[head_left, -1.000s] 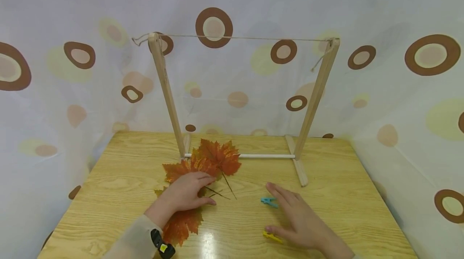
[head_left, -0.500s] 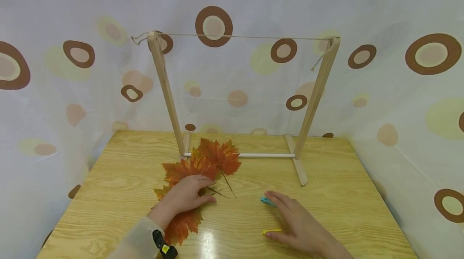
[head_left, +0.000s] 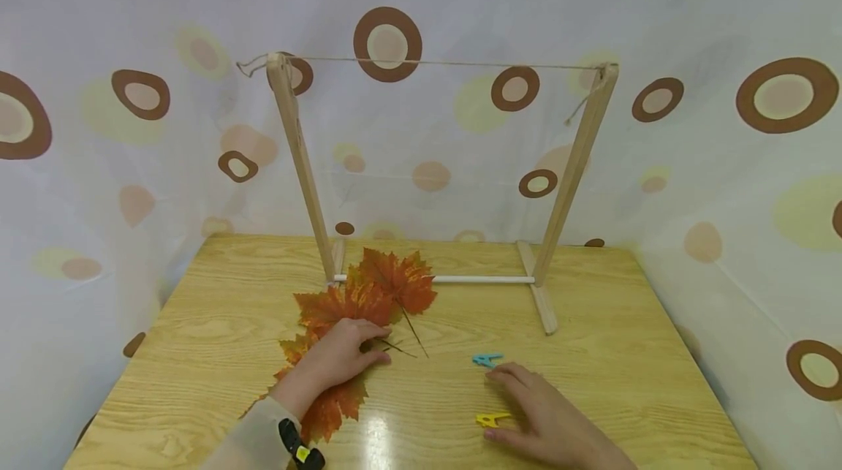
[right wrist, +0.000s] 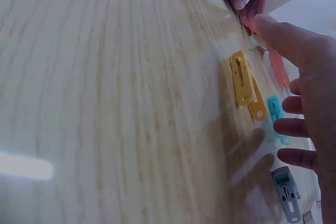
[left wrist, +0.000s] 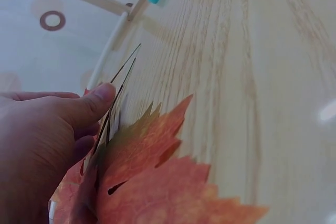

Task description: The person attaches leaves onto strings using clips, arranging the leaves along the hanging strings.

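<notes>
Orange-red artificial maple leaves (head_left: 342,305) with dark thin stems (left wrist: 123,80) lie overlapping at the left of the table. My left hand (head_left: 338,354) rests over them, its thumb and index finger apart on either side of the stems. To the right, my right hand (head_left: 542,415) hangs low over the table with fingers spread, holding nothing. By its fingertips lie a blue clothespin (head_left: 487,359) and a yellow clothespin (head_left: 492,419). A grey clothespin (right wrist: 286,194) shows in the right wrist view, below the fingers; in the head view the hand hides it.
Behind the leaves stands a wooden frame with two posts (head_left: 574,177) and a white rod (head_left: 483,279) low between them. Twine (head_left: 460,63) is strung across the top. Patterned cloth (head_left: 427,134) walls surround the wooden table (head_left: 612,324).
My right hand has drawn back slightly toward the front, uncovering more of the blue and yellow clothespins. The left hand has stayed almost still over the leaves.
</notes>
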Demonstrator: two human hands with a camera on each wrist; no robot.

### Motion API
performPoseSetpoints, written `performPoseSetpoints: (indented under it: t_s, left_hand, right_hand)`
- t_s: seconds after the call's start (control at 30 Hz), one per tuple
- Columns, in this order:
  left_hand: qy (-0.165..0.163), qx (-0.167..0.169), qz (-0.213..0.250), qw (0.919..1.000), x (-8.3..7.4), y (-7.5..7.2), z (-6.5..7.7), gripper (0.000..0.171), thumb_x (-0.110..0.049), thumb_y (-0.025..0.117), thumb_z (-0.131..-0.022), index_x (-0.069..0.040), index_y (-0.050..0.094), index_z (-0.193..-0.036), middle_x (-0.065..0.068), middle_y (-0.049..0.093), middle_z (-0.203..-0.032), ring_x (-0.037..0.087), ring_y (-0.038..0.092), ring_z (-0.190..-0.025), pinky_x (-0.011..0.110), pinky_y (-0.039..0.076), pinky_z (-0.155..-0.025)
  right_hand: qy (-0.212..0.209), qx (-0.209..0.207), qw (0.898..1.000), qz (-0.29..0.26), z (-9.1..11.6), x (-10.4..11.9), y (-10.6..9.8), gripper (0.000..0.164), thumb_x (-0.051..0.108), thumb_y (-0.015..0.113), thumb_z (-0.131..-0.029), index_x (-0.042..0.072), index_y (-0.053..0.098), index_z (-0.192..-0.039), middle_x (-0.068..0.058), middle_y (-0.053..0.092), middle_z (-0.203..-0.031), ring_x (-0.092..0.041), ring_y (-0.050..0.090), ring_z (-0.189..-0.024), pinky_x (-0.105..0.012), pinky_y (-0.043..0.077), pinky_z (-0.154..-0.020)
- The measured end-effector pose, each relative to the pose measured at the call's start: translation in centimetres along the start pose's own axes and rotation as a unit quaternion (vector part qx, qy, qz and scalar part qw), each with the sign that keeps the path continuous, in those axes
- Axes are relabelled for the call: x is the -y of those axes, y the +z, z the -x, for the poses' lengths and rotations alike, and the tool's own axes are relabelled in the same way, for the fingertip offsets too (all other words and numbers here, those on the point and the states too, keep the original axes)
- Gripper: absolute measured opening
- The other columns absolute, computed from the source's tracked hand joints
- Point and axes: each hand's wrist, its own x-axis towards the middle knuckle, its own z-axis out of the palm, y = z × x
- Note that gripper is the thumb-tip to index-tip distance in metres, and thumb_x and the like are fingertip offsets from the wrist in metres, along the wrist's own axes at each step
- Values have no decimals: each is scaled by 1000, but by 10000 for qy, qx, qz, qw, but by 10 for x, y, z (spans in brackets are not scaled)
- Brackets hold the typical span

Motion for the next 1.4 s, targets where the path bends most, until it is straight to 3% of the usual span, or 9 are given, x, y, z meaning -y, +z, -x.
performPoseSetpoints:
  t_s: [0.27, 0.6, 1.13, 1.4]
  left_hand:
    - [-161, -93, 117, 9998, 0, 7, 1, 37, -24, 82, -96, -6, 78, -127, 5, 78, -115, 18, 74, -104, 37, 62, -87]
    - [-379, -151, 620, 9972, -2, 10, 0, 27, -10, 81, -95, -5, 79, -121, 4, 79, -106, 12, 74, -92, 30, 62, -80]
    - [-686, -104, 787, 9945, 4, 13, 0, 21, -7, 77, -98, -6, 78, -119, -3, 77, -103, 10, 73, -93, 30, 61, -81]
    - [-512, -306, 609, 9964, 1, 9, 1, 21, -3, 77, -97, -1, 78, -118, 2, 77, -103, 15, 74, -94, 32, 62, -82]
  right_hand:
    - [261, 247, 9994, -11, 3, -1, 4, 66, 70, 70, -92, 21, 64, -136, 11, 56, -137, -14, 58, -124, -48, 55, -102]
    - [-116, 50, 9976, -679, 7, -5, 10, 44, 50, 81, -94, 20, 69, -124, 15, 55, -119, -1, 56, -101, -30, 57, -89]
    - [-809, -302, 9895, -1156, 8, -12, 20, 17, 30, 81, -98, 25, 71, -110, 13, 53, -108, -1, 52, -89, -21, 52, -74]
    - [-589, -202, 9907, -1206, 5, -11, 17, 14, 31, 79, -99, 28, 69, -109, 13, 55, -111, -1, 56, -91, -23, 55, -77]
